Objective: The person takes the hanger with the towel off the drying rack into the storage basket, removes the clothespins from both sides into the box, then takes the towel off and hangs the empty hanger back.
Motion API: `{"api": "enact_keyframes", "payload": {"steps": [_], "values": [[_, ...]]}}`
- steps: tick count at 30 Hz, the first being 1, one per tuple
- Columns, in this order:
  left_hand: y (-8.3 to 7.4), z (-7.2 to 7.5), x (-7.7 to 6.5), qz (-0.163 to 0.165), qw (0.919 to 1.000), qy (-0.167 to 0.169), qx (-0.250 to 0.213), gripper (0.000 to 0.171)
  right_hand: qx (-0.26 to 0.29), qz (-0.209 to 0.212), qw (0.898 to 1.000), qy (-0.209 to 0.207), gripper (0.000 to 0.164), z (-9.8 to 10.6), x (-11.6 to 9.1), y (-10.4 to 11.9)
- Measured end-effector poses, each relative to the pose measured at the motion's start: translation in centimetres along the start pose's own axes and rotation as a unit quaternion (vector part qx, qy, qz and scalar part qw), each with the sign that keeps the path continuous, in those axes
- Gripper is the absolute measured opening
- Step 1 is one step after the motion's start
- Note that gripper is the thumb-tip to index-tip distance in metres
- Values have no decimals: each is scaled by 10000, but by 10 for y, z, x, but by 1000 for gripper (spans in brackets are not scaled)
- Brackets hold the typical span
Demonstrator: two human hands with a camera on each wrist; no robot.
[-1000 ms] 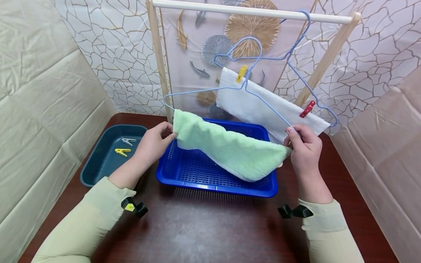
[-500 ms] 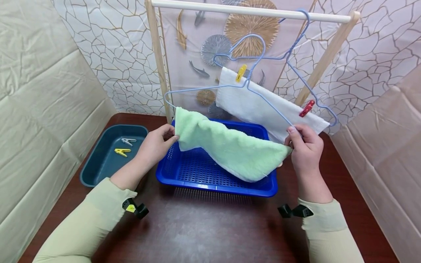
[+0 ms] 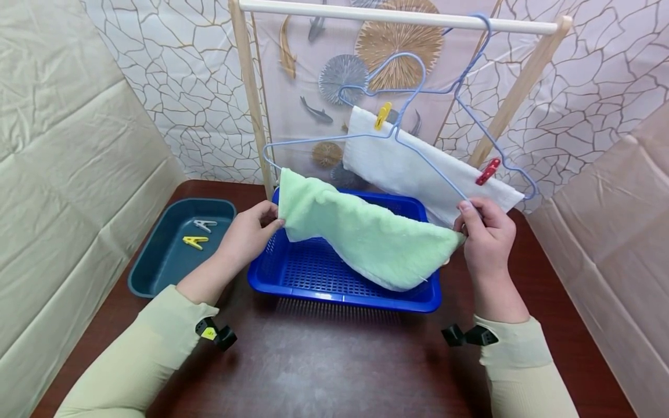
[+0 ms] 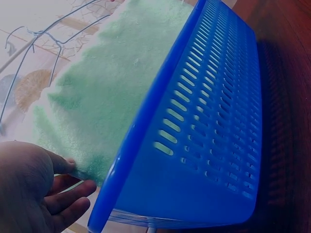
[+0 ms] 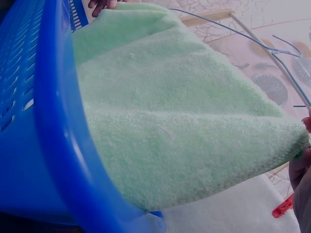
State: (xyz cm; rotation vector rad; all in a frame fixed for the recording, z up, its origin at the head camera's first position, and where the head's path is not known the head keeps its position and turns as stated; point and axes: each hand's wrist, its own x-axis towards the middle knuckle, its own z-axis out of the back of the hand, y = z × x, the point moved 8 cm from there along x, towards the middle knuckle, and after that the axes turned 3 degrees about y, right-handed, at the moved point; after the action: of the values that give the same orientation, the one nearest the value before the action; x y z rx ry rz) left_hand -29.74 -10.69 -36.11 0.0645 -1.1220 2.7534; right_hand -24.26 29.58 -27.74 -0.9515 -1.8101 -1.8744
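Note:
A light green towel [image 3: 366,235] hangs folded over the lower bar of a blue wire hanger [image 3: 334,138], above the blue basket [image 3: 345,299]. My left hand [image 3: 251,229] pinches the towel's left edge between thumb and fingers, as the left wrist view also shows on the towel [image 4: 107,87]. With my right hand [image 3: 487,235] I grip the hanger's right end together with the towel's right corner. In the right wrist view the towel [image 5: 184,111] is stretched out beyond the basket rim [image 5: 53,97], with only part of the right hand [image 5: 300,160] at the edge.
Behind, a wooden rack [image 3: 397,16] carries another blue hanger [image 3: 473,58] with a white towel [image 3: 397,159] fixed by a yellow clothespin [image 3: 383,115] and a red clothespin [image 3: 488,172]. At left a dark teal tray [image 3: 151,255] holds a grey clothespin [image 3: 205,225] and a yellow clothespin [image 3: 195,242].
The held hanger and the green towel's left end have shifted slightly right and up. My left hand has moved a little right with the towel edge; the right hand barely moves.

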Motion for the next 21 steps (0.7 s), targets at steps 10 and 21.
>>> {"api": "enact_keyframes", "payload": {"steps": [10, 21], "values": [[2, -1, -1, 21, 10000, -18, 8, 15, -155, -38, 9998, -109, 19, 2, 0, -1], [6, -1, 0, 25, 10000, -57, 29, 16, -450, 49, 9990, -4, 19, -1, 0, -2]]}}
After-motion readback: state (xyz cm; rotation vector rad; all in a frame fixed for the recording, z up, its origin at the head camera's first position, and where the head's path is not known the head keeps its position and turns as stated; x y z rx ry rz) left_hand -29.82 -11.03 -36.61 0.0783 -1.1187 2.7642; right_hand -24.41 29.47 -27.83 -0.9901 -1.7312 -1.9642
